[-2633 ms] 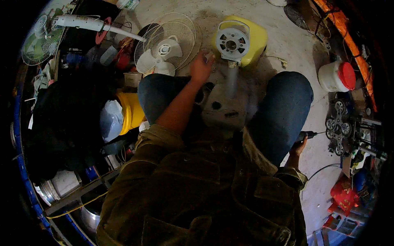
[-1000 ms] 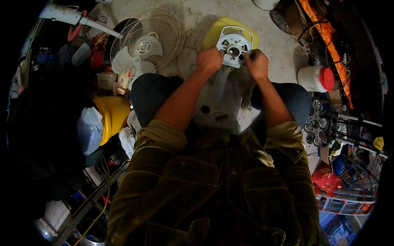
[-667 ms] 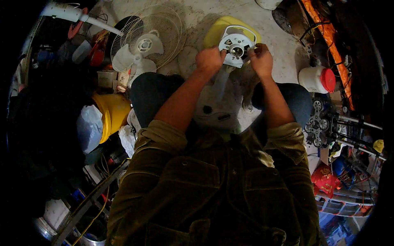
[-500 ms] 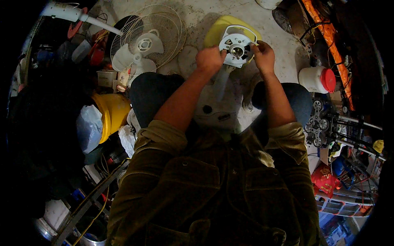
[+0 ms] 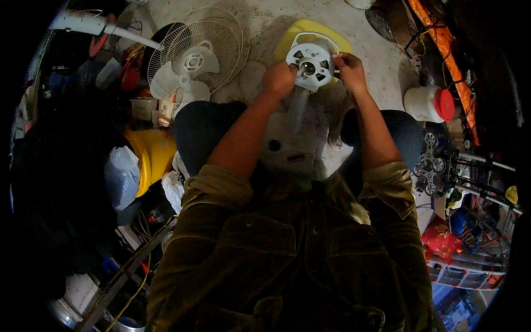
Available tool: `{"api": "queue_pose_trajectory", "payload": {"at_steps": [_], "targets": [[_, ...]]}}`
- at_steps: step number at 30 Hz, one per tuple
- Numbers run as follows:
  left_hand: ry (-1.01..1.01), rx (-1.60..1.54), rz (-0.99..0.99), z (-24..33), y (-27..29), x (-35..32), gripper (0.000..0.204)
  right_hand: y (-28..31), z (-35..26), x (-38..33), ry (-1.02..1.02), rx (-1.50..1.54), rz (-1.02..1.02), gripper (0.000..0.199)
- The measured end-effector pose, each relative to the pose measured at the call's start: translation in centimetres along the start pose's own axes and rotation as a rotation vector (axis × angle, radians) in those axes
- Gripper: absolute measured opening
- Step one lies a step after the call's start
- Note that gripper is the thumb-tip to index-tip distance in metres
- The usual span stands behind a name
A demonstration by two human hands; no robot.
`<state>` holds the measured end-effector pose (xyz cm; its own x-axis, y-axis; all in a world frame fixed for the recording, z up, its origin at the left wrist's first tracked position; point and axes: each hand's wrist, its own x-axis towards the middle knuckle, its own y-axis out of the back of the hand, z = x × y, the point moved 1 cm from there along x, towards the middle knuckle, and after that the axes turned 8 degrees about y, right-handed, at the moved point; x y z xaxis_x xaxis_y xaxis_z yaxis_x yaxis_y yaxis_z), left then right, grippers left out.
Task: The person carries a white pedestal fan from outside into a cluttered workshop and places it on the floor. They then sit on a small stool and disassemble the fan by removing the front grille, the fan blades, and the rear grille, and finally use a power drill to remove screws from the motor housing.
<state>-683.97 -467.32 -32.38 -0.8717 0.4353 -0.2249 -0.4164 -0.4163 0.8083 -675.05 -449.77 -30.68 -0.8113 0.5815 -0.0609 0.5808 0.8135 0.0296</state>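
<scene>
Between my two hands is a white fan motor housing (image 5: 321,79), round, with dark openings and a metal centre. My left hand (image 5: 279,81) is closed at its left edge, fingertips partly hidden. At the right edge, my right hand (image 5: 352,73) pinches the rim near the end of a white curved strip (image 5: 325,37) that loops over the housing's far side. A pale post (image 5: 299,108) shows below the housing, toward me. Behind it lies a yellow rounded panel (image 5: 286,40), partly covered.
A white fan grille with blades (image 5: 193,62) lies at the far left. Nearer on that side stands a yellow bucket (image 5: 151,157) with a plastic bag. To the right are a white tub with a red lid (image 5: 423,103), an orange beam (image 5: 442,47) and metal wheeled parts (image 5: 431,163).
The motor housing has shifted slightly left and turned a little between my hands. My right hand has moved slightly left and away from me with it.
</scene>
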Motion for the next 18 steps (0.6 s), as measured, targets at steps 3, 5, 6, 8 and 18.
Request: {"api": "queue_pose_trajectory", "payload": {"at_steps": [3, 5, 6, 8, 18], "targets": [[0.066, -0.032, 0.003, -0.3, -0.5, 0.3, 0.037, 0.0, -0.6, -0.5, -0.074, -0.191, -0.089, 0.017], [0.035, -0.032, 0.021, -0.2, -0.9, 0.4, 0.036, 0.3, -0.8, -0.6, -0.040, -0.113, -0.125, 0.019], [0.017, -0.034, 0.029, 0.2, -0.9, 0.4, 0.035, 0.7, -0.7, -0.6, -0.003, -0.129, -0.126, 0.019], [0.000, -0.069, 0.015, 0.8, -1.0, 0.3, 0.035, 1.6, -0.6, -0.4, 0.039, -0.148, -0.145, 0.020], [0.052, 0.074, 0.049, 4.3, 0.8, -0.4, 0.033, 3.7, -2.7, 0.6, -0.139, -0.028, -0.132, 0.021]]}}
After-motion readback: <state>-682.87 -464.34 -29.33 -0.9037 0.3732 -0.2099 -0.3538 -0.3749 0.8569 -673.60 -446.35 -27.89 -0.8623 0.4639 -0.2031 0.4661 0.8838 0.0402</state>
